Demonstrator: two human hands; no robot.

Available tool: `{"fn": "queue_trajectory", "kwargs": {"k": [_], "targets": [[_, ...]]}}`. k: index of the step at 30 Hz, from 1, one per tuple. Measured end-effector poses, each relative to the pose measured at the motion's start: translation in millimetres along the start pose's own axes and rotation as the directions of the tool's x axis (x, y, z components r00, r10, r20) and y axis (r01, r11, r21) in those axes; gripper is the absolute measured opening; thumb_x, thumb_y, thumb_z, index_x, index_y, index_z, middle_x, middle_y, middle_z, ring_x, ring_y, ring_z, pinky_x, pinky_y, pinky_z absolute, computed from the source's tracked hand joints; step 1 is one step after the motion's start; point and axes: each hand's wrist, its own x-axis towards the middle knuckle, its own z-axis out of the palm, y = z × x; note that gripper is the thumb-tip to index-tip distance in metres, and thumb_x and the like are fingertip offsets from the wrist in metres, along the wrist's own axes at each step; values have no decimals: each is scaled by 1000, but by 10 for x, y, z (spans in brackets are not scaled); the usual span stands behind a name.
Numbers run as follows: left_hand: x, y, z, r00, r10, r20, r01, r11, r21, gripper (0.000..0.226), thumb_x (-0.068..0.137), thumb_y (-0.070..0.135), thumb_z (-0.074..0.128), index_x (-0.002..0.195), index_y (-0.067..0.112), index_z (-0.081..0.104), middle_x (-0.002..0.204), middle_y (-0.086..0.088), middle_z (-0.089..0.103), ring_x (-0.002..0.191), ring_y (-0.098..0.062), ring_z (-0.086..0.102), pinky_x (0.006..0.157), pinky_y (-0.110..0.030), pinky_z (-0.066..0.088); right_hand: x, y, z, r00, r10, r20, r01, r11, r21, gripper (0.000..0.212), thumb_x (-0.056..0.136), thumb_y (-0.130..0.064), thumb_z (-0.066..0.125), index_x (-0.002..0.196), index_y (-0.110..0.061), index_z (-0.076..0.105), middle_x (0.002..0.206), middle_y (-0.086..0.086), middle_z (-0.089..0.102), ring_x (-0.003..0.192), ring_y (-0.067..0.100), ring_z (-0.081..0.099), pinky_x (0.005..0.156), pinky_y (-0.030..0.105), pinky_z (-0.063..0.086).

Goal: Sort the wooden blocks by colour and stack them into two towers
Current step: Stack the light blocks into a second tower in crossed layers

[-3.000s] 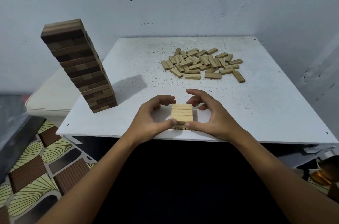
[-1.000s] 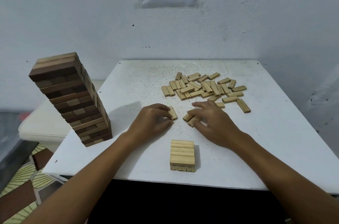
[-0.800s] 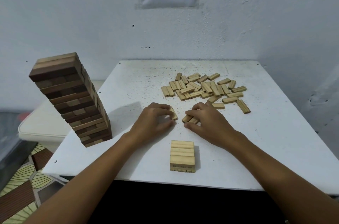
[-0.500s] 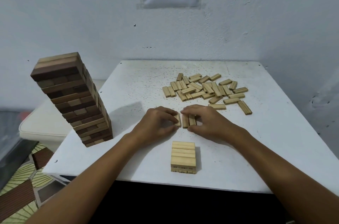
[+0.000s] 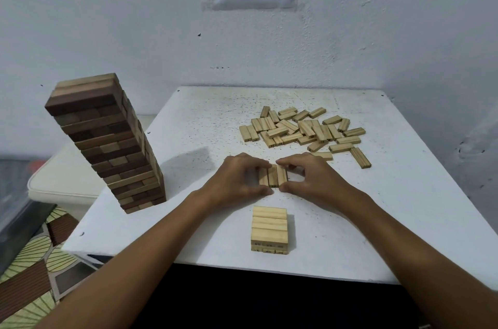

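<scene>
Squaring 3 pale blocks into a row, I list the table from left to right. Item 1: dark tower, tall and finished by my reckoning, standing at the table's left edge. Item 2: my left hand, fingers curled, pressing the row of 3 blocks from its left side. Item 3: my right hand, fingers curled, pinching the same row from the right. Item 4: pale stack, low, near the front edge, just below the row. Item 5: loose pale blocks, scattered behind my right hand. Step in hand: forming the next pale layer. Next move calls for lifting all 3 together and setting them crosswise on the stack.
</scene>
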Motion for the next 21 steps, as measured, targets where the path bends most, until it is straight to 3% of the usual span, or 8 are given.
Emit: {"fn": "queue_trajectory", "kwargs": {"k": [5,12,18,21], "targets": [[29,21,-12,1000,-25,-10,25,999,-36,64,67,38,87,125,28,63,115,8,63,104,-4,55,83,-15,41,-10,-8,-2,1000,6,0,-6,1000,26,58,76,-21,81,130,-20,61,125,1,58,113,13,57,95,27,48],[69,44,-19,998,-63,-5,62,992,-108,60,65,29,88,120,24,64,114,8,66,108,-6,57,86,-17,41,-3,10,1,1000,22,0,-22,998,53,59,74,-22,82,129,-22,61,124,-1,58,115,12,57,95,28,48],[88,32,-38,995,-91,35,96,977,-192,71,63,22,91,125,28,58,112,7,67,105,3,58,82,-6,41,-1,3,15,1000,25,-9,-24,999,48,60,75,-22,82,131,-20,60,126,0,58,115,11,57,94,28,48],[86,26,-39,995,-90,37,95,977,-190,70,63,22,91,125,29,58,112,8,67,104,6,58,82,-7,41,-3,8,28,1000,27,-13,-26,999,45,61,74,-23,82,131,-22,59,126,-1,58,114,11,56,92,26,48]]}}
